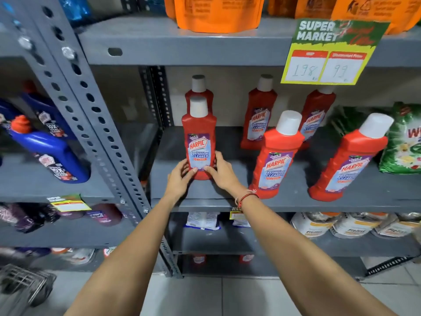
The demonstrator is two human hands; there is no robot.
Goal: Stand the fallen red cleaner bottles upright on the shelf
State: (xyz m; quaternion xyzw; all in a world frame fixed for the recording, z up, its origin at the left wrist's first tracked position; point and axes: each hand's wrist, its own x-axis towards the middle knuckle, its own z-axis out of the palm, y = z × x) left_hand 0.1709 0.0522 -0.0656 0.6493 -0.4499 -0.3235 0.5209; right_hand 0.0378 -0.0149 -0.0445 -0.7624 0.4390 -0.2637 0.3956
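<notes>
Red plastic cleaner bottles with white caps and blue-and-purple labels stand on the grey metal shelf, six in all. The front-left red bottle stands upright near the shelf's left end, label facing out, and both hands grip its lower part. The left hand wraps the bottle's left side with its thumb on the label's lower edge; the right hand closes on the right side, fingers curled behind and thumb across the front. A red thread bracelet circles the right wrist.

Directly behind the held one stands a second red bottle, mostly hidden, with its cap and shoulders showing. To the right, a back-row red bottle and another back-row bottle stand upright toward the rear. Two nearer ones, the middle front bottle and the right front bottle, sit close to the shelf's front edge, apart from each other, and appear to lean right in this wide-angle view.

A green detergent bag lies at the shelf's right end. A yellow-and-green price sign hangs from the shelf above, under orange pouches. Blue angled-neck bottles fill the neighbouring rack on the left.
</notes>
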